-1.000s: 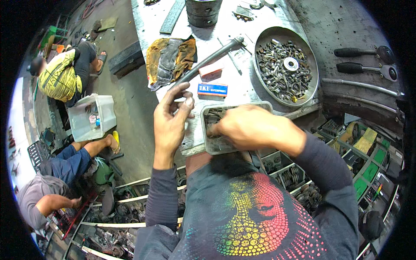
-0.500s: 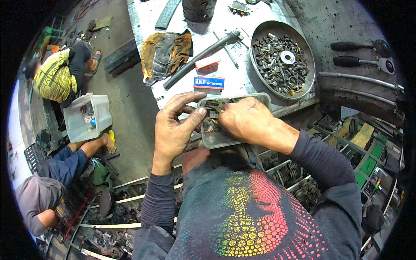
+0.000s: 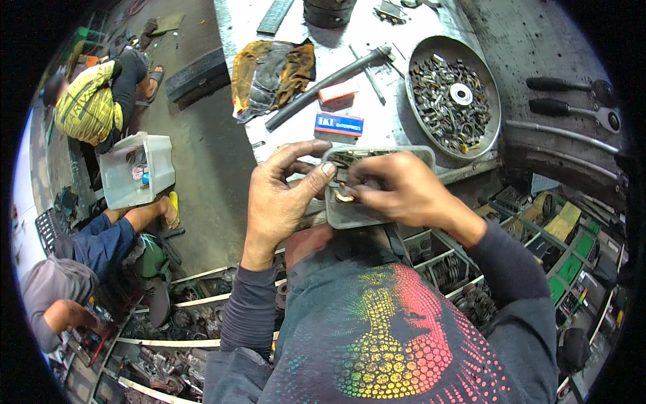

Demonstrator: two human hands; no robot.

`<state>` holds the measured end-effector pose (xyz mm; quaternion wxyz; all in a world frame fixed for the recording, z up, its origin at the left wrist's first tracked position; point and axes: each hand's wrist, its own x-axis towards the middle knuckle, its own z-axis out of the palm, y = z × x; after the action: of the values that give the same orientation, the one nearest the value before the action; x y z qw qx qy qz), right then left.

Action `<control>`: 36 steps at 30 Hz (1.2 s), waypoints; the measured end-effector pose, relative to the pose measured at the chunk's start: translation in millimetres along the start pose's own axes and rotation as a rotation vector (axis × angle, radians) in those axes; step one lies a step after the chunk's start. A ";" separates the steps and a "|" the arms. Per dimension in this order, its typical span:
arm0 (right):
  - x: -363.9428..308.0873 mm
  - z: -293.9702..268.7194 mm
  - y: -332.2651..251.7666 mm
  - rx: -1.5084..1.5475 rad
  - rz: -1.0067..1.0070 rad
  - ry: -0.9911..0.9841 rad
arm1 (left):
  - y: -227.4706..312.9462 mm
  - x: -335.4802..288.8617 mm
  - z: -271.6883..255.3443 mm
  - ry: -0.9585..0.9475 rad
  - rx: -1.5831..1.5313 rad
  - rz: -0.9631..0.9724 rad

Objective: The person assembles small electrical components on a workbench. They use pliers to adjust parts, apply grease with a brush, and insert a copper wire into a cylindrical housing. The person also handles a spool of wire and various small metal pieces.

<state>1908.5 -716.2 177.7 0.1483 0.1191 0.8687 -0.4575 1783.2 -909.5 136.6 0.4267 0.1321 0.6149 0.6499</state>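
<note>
A shallow clear plastic container (image 3: 377, 221) sits in front of me at the table's near edge, with small metal pieces inside. My left hand (image 3: 286, 192) grips its left rim, thumb over the inside and fingers curled at the far corner. Inside the container, my right hand (image 3: 400, 188) has its fingers bent together, slightly blurred. What they pinch, if anything, is hidden. Just below those fingertips a small brass-coloured piece (image 3: 344, 196) shows. Beyond the container lie a blue, white and red small box (image 3: 340, 124) and a pale red box (image 3: 338, 91).
A round metal pan (image 3: 499, 101) full of small metal parts stands right. A long dark bar (image 3: 323, 91) and a stained cloth (image 3: 272, 77) lie on the table (image 3: 377, 34). Ratchets (image 3: 572, 108) hang at the right. Two people sit at left near a white bin (image 3: 161, 165).
The view has shifted, so the table appears further right. My right hand has drawn back slightly in the container, uncovering the brass-coloured piece. My left hand keeps its grip.
</note>
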 end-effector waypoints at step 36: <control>-3.9 -7.4 -16.1 -0.350 0.062 -0.196 | 20.3 -67.8 9.6 -0.038 -0.064 -0.095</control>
<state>1905.5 -719.3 195.3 0.2644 0.0732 0.9122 -0.3042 1822.6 -949.1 181.1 0.4726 0.1014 0.5910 0.6458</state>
